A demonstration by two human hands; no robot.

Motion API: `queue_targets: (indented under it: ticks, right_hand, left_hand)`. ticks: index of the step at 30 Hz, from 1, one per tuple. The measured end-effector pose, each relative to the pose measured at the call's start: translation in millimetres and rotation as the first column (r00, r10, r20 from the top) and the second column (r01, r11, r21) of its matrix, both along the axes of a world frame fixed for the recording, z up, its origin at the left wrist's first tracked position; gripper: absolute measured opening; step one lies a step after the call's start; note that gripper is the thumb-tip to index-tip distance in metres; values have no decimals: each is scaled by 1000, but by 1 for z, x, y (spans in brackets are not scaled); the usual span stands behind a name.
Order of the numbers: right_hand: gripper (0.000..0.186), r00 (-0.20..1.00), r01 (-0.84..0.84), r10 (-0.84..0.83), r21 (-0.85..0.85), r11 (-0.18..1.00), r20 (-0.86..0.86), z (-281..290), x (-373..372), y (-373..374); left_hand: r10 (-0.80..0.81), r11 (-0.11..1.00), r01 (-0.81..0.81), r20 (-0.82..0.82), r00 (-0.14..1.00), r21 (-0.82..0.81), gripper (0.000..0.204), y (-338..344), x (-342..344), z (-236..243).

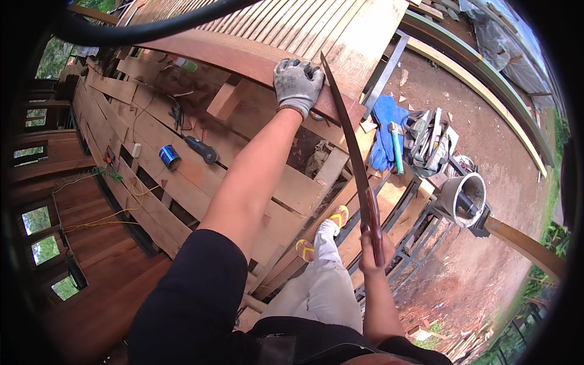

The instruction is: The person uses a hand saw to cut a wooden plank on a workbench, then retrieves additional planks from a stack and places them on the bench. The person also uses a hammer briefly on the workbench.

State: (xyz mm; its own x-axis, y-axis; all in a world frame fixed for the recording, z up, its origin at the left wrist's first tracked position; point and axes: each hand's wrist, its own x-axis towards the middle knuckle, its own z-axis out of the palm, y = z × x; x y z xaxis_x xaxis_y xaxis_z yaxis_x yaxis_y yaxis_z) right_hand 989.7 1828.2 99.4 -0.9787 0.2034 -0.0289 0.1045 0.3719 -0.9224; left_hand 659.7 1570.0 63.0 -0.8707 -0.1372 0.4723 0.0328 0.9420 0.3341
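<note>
My left hand, in a grey work glove, rests at the near edge of a slatted wooden panel. Its fingers are curled over the reddish-brown board that borders the panel. A handsaw is in my bare right hand, which is closed round its dark reddish-brown handle. The long blade points away from me and crosses the panel's right corner, with its tip just right of my glove. Whether the teeth touch the wood, I cannot tell.
Planks lie below on the left, bearing a blue can and a black power tool. To the right are a blue cloth, a green-handled hammer, a tool bag and a white bucket. A dark cable crosses the top left.
</note>
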Motion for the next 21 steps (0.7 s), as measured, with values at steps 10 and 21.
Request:
queue_targets:
  ticks: [10,21]
  right_hand:
    - [12,997,-74,76,77,994,-23,8,31,20]
    - [8,993,-101,103,36,994,-54,-3,1,6]
  left_hand:
    - [2,997,-3,16,1000,74,32,-3,-1,5]
    - [-10,998,8,32,999,70,31,-6,3,8]
